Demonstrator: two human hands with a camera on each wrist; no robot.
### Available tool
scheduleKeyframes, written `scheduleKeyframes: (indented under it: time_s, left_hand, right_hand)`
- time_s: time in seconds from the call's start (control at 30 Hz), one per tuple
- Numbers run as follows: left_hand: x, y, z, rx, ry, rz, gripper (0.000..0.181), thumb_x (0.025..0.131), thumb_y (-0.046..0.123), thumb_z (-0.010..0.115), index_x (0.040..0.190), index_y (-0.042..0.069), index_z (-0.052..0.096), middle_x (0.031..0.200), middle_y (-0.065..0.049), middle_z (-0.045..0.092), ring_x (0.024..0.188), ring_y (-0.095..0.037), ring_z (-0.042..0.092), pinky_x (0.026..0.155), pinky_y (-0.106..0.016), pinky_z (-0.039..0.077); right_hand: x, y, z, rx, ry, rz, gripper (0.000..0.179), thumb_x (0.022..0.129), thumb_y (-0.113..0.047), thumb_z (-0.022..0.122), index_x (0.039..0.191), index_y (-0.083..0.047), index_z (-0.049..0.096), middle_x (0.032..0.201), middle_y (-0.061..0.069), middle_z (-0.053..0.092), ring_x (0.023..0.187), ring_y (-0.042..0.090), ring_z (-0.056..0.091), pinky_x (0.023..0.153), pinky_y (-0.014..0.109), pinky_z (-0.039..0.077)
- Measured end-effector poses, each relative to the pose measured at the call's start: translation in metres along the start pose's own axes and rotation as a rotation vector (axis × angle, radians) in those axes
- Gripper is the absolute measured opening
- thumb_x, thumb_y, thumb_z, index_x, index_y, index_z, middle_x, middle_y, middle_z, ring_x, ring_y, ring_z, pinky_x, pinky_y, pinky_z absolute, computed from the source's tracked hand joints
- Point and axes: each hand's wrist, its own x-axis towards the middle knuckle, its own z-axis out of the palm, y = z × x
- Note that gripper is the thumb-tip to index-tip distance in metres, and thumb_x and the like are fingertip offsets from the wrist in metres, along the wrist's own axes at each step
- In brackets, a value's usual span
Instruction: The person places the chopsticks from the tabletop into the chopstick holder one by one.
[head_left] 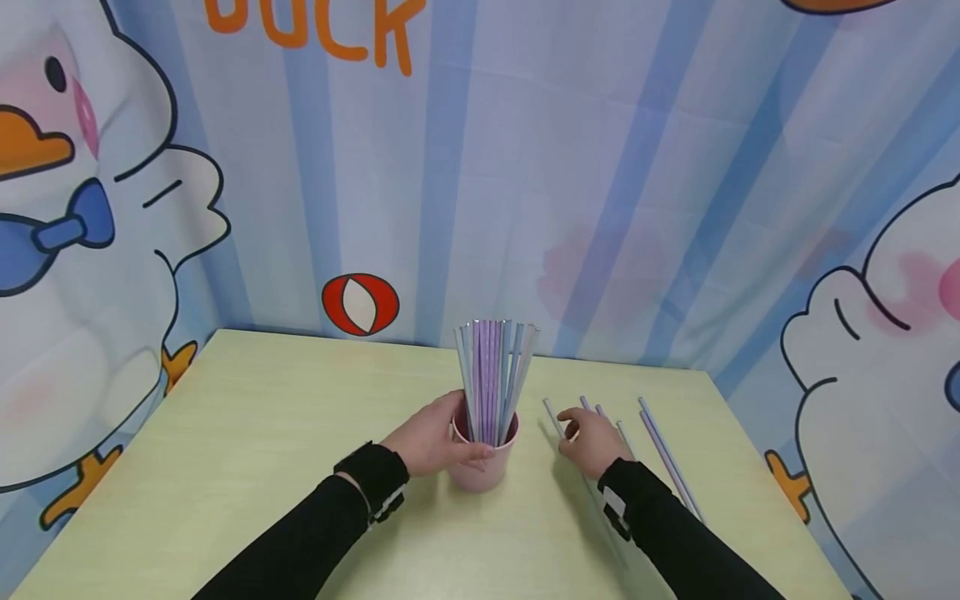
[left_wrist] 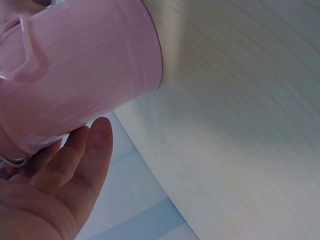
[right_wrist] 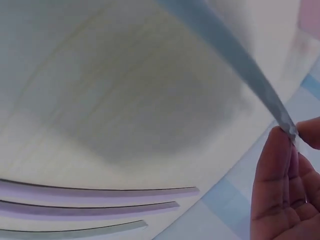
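Observation:
A small pink bucket [head_left: 480,478] stands upright on the table, holding a bunch of purple and clear bluish straws [head_left: 491,375]. My left hand [head_left: 435,437] holds the bucket round its near left side, thumb across the front at the rim. In the left wrist view, fingers [left_wrist: 97,145] curve along the bucket's wall, which has a handle lug. To the right of the bucket, my right hand [head_left: 595,440] pinches one clear bluish straw [right_wrist: 245,65] between thumb and fingertips. In the right wrist view that straw is lifted off the tabletop.
Loose purple straws [head_left: 670,457] lie on the pale wooden table [head_left: 300,400] right of my right hand. More straws [right_wrist: 90,210], purple and clear, lie under and beside that hand. A striped cartoon curtain [head_left: 495,167] hangs behind the table's far edge.

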Motion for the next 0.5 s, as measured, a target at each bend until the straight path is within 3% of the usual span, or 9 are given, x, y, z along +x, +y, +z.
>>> scheduleKeyframes:
  time_s: [0.27, 0.5]
  left_hand:
    - [0.001, -0.002, 0.0, 0.006, 0.001, 0.015, 0.094, 0.076, 0.047, 0.078, 0.152, 0.021, 0.03, 0.147, 0.003, 0.045, 0.125, -0.017, 0.048, 0.11, -0.046, 0.036]
    - [0.0, -0.002, 0.0, 0.001, 0.0, 0.015, 0.094, 0.075, 0.047, 0.078, 0.152, 0.021, 0.03, 0.148, 0.003, 0.044, 0.126, -0.018, 0.047, 0.11, -0.047, 0.036]
  right_hand:
    - [0.004, -0.017, -0.026, 0.252, 0.081, 0.06, 0.035, 0.088, -0.002, 0.062, 0.122, 0.003, 0.06, 0.091, 0.01, 0.061, 0.079, 0.024, 0.06, 0.062, 0.034, 0.049]
    - [0.014, -0.029, -0.046, 0.442, 0.145, 0.088, 0.038, 0.091, -0.004, 0.061, 0.129, 0.001, 0.055, 0.1, 0.015, 0.059, 0.086, 0.026, 0.062, 0.07, 0.036, 0.059]
